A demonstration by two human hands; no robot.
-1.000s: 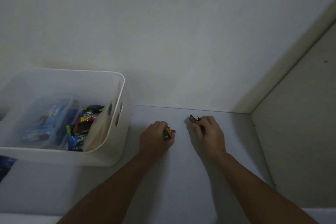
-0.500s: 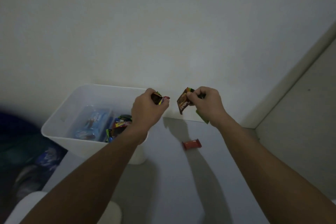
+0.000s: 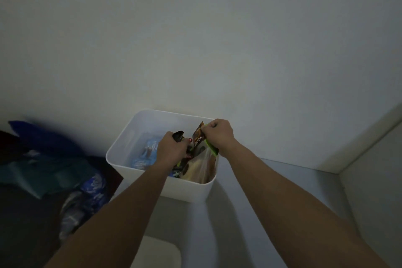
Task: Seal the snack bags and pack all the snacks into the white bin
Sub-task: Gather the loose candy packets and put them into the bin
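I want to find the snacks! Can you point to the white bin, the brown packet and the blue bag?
white bin [image 3: 121,148]: head view, on its left rim.
brown packet [image 3: 199,136]: head view, on its printed face.
blue bag [image 3: 150,147]: head view, on its wrapper inside the bin.

A pale grey table is running from the lower centre to the right of the frame, meeting the wall behind; the white bin is standing directly on it at centre; a pale, rounded-corner object, too dim to identify, is showing at the bottom centre edge.
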